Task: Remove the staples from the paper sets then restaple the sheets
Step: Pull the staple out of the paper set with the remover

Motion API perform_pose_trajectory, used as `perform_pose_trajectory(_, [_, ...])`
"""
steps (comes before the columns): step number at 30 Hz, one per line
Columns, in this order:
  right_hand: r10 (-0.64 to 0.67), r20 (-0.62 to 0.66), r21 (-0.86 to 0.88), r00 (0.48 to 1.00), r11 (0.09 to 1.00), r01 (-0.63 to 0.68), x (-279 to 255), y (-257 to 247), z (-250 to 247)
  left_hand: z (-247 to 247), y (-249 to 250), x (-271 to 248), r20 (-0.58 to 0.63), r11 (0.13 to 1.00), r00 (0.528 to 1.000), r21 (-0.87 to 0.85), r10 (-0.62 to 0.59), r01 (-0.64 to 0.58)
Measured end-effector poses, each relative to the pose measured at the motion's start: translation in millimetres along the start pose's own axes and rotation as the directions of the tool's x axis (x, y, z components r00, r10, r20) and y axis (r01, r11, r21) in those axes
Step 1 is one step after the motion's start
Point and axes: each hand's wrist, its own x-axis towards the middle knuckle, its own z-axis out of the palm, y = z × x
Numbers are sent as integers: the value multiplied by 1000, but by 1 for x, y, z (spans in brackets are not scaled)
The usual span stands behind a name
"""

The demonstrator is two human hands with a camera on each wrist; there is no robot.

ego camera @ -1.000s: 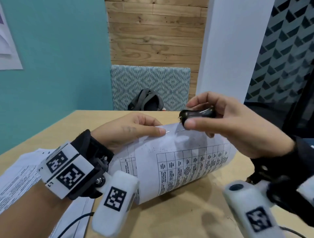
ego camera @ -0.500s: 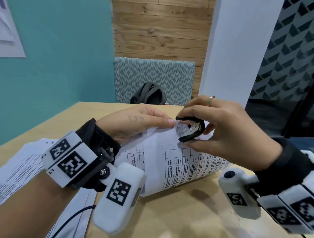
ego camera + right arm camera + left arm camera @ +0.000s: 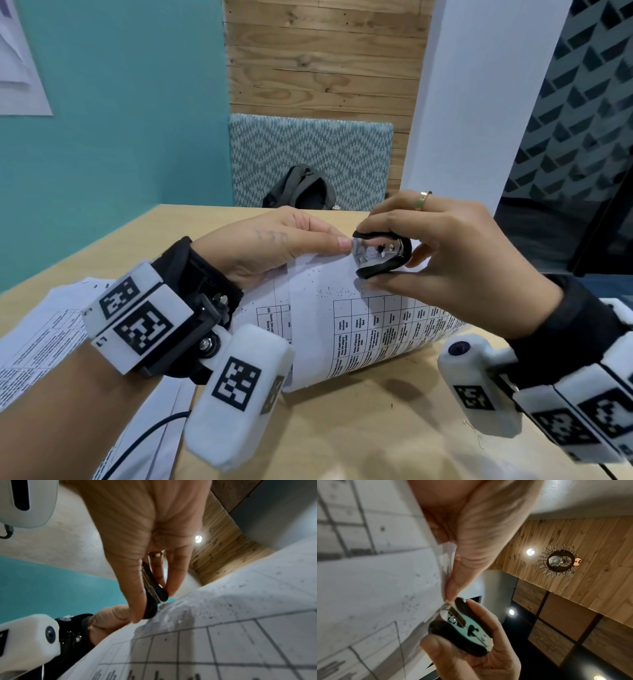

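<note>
A white paper set [image 3: 356,322] printed with a table curves up off the wooden table [image 3: 376,428]. My left hand [image 3: 274,246] pinches its upper corner between thumb and fingers, shown close in the left wrist view as the paper set [image 3: 373,588] under the left hand [image 3: 471,547]. My right hand [image 3: 455,253] grips a black claw staple remover [image 3: 380,255], its metal claws set against the paper edge just beside my left fingertip. The staple remover [image 3: 462,627] and the staple remover [image 3: 152,595] touch the sheet's corner. The staple itself is hidden.
More printed sheets [image 3: 37,342] lie on the table at the left, under my left forearm. A patterned chair back [image 3: 308,154] with a dark bag [image 3: 301,188] stands beyond the table's far edge. A teal wall is on the left, a white pillar on the right.
My right hand turned the staple remover from lying flat above the paper to claws against the corner beside my left fingertip. The left hand kept its pinch on the paper.
</note>
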Motion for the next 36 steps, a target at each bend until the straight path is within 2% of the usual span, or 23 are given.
perform_pose_trajectory(5, [-13, -21, -8, 1000, 1000, 13, 0, 0, 1, 0, 0, 0, 3, 999, 1000, 17, 29, -29])
perform_pose_trajectory(17, [-88, -57, -59, 995, 995, 85, 0, 1, 4, -1, -1, 1, 30, 1000, 1000, 12, -1, 0])
perform_pose_trajectory(25, [-74, -88, -33, 993, 997, 71, 0, 2, 5, 3, -5, 1, 3, 999, 999, 13, 50, -50])
perform_pose_trajectory(29, [-27, -120, 57, 992, 998, 34, 1, 1, 2, 4, -4, 0, -14, 998, 998, -13, 57, -57])
perform_pose_trajectory(36, [135, -147, 243, 980, 965, -97, 1, -1, -2, 3, -1, -1, -4, 998, 998, 4, 68, -68])
